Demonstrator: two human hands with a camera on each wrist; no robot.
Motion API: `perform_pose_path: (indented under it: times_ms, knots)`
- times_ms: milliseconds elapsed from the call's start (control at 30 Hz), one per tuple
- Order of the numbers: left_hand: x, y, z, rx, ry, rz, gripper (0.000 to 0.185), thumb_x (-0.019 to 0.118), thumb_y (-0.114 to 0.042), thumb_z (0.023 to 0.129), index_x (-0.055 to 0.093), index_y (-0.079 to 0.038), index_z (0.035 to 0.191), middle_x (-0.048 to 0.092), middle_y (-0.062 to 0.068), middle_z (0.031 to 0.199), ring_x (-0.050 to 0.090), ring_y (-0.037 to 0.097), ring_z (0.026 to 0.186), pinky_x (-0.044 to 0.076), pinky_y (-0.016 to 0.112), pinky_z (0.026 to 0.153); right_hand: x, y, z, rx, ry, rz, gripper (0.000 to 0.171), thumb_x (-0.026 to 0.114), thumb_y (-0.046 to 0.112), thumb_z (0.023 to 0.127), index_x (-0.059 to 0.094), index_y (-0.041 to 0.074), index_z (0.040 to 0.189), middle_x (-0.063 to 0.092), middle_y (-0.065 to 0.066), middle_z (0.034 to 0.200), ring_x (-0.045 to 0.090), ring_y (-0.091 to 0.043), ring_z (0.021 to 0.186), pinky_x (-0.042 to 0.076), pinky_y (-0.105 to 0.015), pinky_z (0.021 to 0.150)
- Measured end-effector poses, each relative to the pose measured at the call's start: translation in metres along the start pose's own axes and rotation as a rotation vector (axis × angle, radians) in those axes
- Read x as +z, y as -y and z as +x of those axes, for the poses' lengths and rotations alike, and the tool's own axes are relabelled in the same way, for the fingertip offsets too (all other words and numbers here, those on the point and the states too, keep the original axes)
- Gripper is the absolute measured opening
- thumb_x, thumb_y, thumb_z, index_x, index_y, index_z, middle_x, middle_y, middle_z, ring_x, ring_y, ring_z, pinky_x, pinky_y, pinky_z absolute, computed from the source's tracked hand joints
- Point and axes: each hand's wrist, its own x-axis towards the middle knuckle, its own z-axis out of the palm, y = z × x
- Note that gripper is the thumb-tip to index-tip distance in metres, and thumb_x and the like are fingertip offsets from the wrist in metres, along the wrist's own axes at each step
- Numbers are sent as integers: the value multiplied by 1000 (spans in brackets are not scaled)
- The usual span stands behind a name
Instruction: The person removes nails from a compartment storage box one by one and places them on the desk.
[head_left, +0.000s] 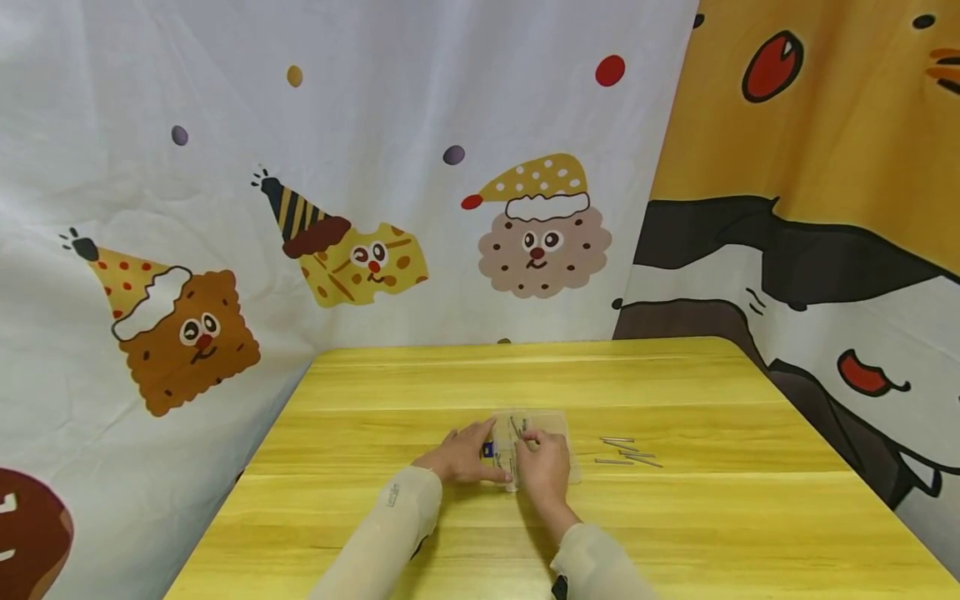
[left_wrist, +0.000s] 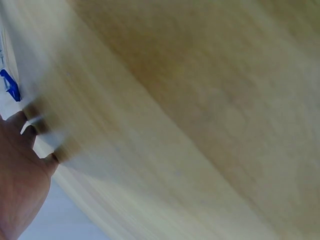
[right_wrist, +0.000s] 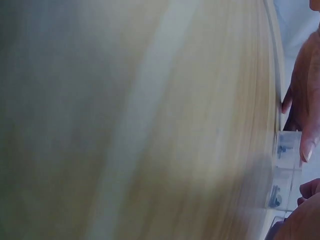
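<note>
Box: a small clear plastic box (head_left: 534, 442) with divided compartments lies on the yellow tabletop (head_left: 675, 533), near its middle, and both hands are on it.
Left hand: the left hand (head_left: 463, 457) lies against the box's left side, fingers spread and fairly straight over the edge; it seems to steady the box rather than clasp it.
Right hand: the right hand (head_left: 543, 463) sits over the box's near edge with fingertips curled in, apparently pinching something thin; what it pinches cannot be told.
Loose pins: several thin metal pins (head_left: 628, 452) lie just right of the box, apart from it.
Risk, sliding: the box looks light, so a push from either hand could skid it across the tabletop towards the pins.
Risk, spilling: if the box tips, the small parts inside may scatter or mix between compartments.
Risk, rolling: the pins are round and could roll off if brushed.
Hidden: the right hand covers much of the box, so its lid and contents are unclear.
Hard to read: both wrist views are blurred; the right wrist view shows only a clear compartment (right_wrist: 286, 170) with dark bits beside a fingertip.
</note>
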Motion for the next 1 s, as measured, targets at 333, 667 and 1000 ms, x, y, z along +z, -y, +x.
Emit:
perform_pose_path:
  times_ms: [333,667,1000]
  knots:
    - [0,0,0,-5,8,2,114,68,-71,78,13,-18,161,24,8,162,22,27,148,10,51,120,1,4,-10,-37,-19,-61,13,73,3,81,76,0,94,61,-22,101,58,-39,97,49,-52,85]
    - [0,-2,1,-1,4,13,112,67,-72,79,13,-17,161,25,7,162,23,26,148,11,51,120,-4,3,-13,-26,5,-91,19,75,5,80,76,-1,97,59,-24,107,57,-41,101,50,-52,85]
    - [0,-2,1,2,0,16,111,68,-69,80,14,-15,161,26,9,162,23,28,148,11,52,120,-2,2,-13,-57,-5,-121,17,76,7,81,77,0,96,59,-21,101,58,-37,94,51,-50,81]
